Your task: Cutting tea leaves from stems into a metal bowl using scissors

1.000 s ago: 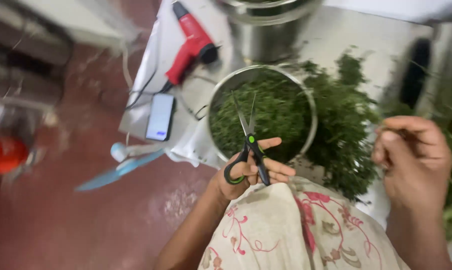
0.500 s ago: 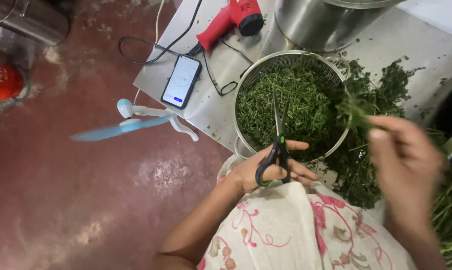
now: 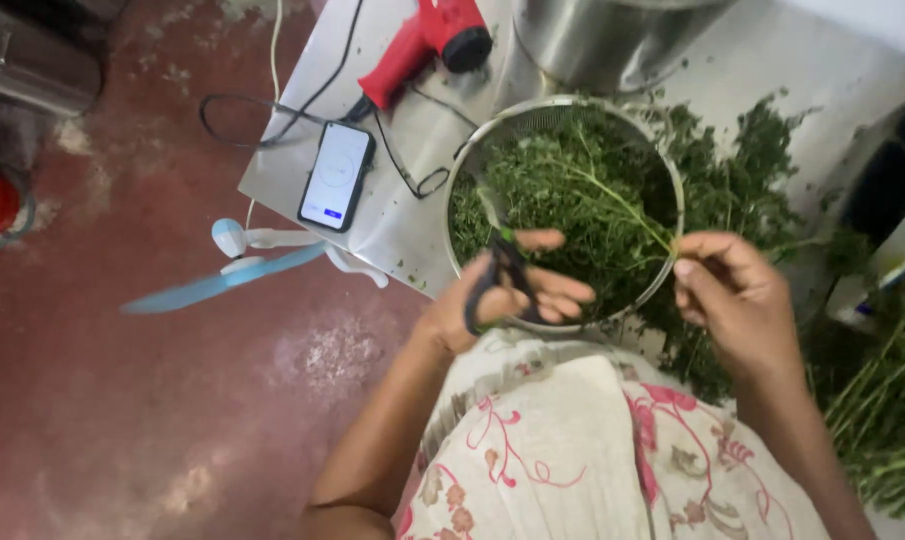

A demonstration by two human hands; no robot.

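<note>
Scissors meet a leafy stem over a full metal bowl

Far left of the fingers a pale blue fan (image 3: 235, 270) lies on the red floor; a phone (image 3: 338, 176) and a red heat gun (image 3: 425, 42) rest on the tabletop (image 3: 413, 225). The left hand (image 3: 503, 295) has its fingers clamped through the handles of black scissors (image 3: 500, 268), which now hang blurred over the near rim of the bowl (image 3: 673, 180), having pointed upright half a second ago. The right hand (image 3: 738, 300), now lower, pinches a thin stem (image 3: 618, 205) between closed fingers, its leafy end stretched across the greens (image 3: 563, 185). It looks as though a fresh sprig has been brought in for snipping. More loose greenery is heaped beyond the right fingers.
</note>
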